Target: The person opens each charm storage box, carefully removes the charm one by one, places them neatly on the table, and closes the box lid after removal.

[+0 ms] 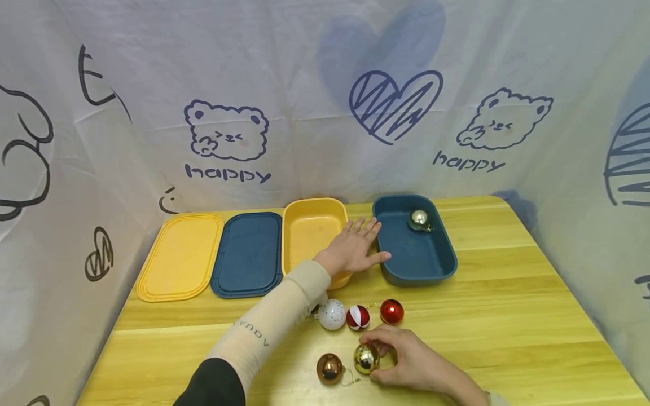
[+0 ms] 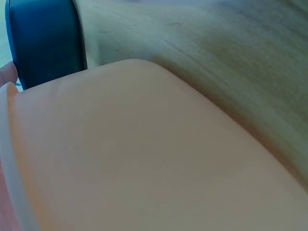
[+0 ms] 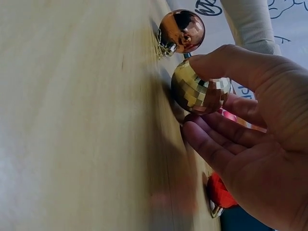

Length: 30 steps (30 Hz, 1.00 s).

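My right hand [image 1: 408, 361] pinches a gold faceted Christmas bauble [image 1: 366, 359] between thumb and fingers, low over the wooden table. In the right wrist view, the thumb lies across the gold bauble [image 3: 199, 91]. Just left of it lies a copper-brown bauble [image 1: 329, 369] with a string loop. My left hand [image 1: 352, 248] reaches over the right rim of the yellow box [image 1: 310, 228], fingers straight and spread, fingertips near the blue box [image 1: 416, 254]. The yellow box's wall [image 2: 144, 154] fills most of the left wrist view, hiding nearly all of that hand.
A white speckled bauble [image 1: 332, 314], a red-and-white one [image 1: 358, 317] and a shiny red one [image 1: 392, 312] lie in front of the boxes. Inside the blue box sits a silvery bauble [image 1: 418, 220]. A yellow lid [image 1: 181, 256] and a blue lid [image 1: 247, 255] lie at left.
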Motion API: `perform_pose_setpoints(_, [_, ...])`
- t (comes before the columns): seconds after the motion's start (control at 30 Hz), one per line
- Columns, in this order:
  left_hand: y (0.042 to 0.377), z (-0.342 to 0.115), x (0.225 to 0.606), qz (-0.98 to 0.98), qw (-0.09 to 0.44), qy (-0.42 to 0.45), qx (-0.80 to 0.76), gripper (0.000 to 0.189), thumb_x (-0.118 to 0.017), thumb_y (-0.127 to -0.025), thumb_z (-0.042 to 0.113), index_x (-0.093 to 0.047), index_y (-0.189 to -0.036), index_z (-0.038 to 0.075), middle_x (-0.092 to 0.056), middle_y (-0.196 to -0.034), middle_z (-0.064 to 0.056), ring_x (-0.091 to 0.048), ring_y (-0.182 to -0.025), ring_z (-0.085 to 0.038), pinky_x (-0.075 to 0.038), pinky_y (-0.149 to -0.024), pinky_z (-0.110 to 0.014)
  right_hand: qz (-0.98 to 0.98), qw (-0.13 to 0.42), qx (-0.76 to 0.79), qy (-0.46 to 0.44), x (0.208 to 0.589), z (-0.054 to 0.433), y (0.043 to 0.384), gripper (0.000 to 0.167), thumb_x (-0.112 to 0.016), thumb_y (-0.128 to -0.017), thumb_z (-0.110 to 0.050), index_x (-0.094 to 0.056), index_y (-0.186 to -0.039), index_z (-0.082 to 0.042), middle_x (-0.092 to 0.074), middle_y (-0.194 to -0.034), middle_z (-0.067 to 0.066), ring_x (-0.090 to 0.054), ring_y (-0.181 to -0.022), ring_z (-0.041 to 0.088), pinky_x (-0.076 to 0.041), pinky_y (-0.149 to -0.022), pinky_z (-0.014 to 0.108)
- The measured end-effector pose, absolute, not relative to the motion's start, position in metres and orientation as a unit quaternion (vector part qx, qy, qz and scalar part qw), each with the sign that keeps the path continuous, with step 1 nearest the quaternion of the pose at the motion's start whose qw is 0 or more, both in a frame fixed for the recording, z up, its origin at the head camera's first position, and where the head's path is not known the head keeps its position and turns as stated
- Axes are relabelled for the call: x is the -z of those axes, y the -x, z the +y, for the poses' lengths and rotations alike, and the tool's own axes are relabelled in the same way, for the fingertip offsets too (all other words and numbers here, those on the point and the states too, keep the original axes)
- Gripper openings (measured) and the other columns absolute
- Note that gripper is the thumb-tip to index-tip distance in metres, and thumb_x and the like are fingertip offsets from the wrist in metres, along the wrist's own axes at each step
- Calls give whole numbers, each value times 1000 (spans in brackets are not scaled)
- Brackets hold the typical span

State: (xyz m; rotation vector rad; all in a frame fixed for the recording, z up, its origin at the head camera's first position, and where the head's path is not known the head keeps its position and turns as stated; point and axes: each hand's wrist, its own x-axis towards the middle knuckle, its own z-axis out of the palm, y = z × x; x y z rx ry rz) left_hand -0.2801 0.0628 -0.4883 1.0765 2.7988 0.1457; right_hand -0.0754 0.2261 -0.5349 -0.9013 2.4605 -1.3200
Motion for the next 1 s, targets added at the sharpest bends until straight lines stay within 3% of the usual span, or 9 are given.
perform_pose_setpoints(0.47, [281,62,486,931,77,-354,-48,89,-31,-106,72,-14,-171,12,-13,-179,-9,-9,-166,-32,-8,-135,-50,849,89,437,283,507,240,86,53,-87,-89,-26,-68,-136,-11,-72,-120,7,-71,-100,18,-61,-89,32])
perform_pose_setpoints(0.67, [281,62,484,930,76,-356,-50,89,-31,-106,72,-14,-171,12,-14,-178,-10,-9,-166,-33,-8,-135,-50,841,43,470,264,489,261,104,49,-86,-90,-19,-68,-135,-11,-73,-121,10,-72,-105,22,-62,-92,34])
perform_pose_setpoints(0.9, [281,63,483,929,80,-357,-51,89,-31,-107,71,-15,-171,11,-13,-178,-10,-11,-166,-34,-9,-135,-50,868,-37,459,185,473,291,143,47,-80,-95,-15,-65,-139,-10,-70,-130,11,-69,-114,15,-61,-95,30])
perform_pose_setpoints(1.0, [281,62,482,929,82,-358,-56,89,-32,-107,71,-16,-171,11,-14,-178,-10,-11,-166,-34,-9,-135,-51,879,-62,447,150,471,300,162,47,-78,-97,-16,-63,-141,-8,-69,-133,14,-69,-118,26,-60,-97,31])
